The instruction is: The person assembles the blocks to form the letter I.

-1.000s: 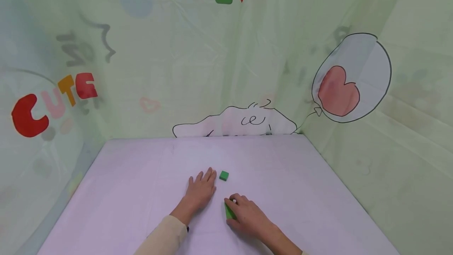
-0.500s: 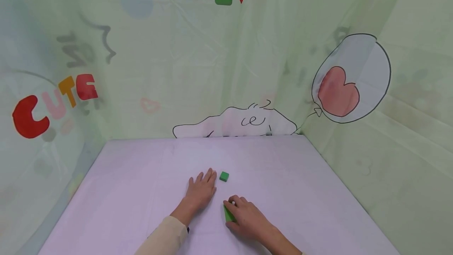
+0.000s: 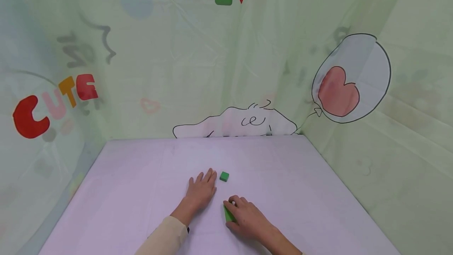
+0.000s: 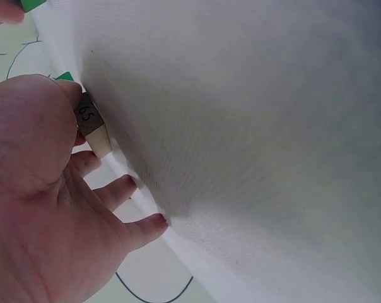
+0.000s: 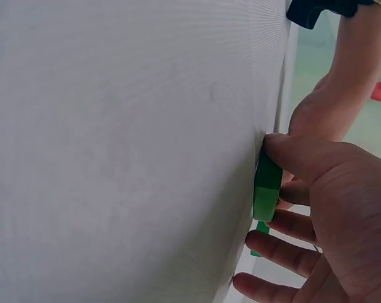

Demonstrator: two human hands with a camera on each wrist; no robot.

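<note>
My left hand (image 3: 201, 192) lies palm down with fingers spread; in the left wrist view its thumb and a finger pinch a small wooden block (image 4: 94, 126) with dark markings, standing on the cloth. The block is mostly hidden in the head view. My right hand (image 3: 248, 218) grips a larger green block (image 3: 229, 214) between thumb and fingers; the right wrist view shows that block (image 5: 267, 189) against the cloth. A small green block (image 3: 224, 176) rests just right of my left fingertips, touched by neither hand.
A pale cloth-covered table (image 3: 134, 176) lies under both hands. Printed curtains stand behind it and along both sides, with a balloon drawing (image 3: 369, 78) on the right one. A dark band (image 5: 310, 11) is on the left wrist.
The right hand and the larger green block have shifted very slightly to the left. The left hand and the small green block stay in place.
</note>
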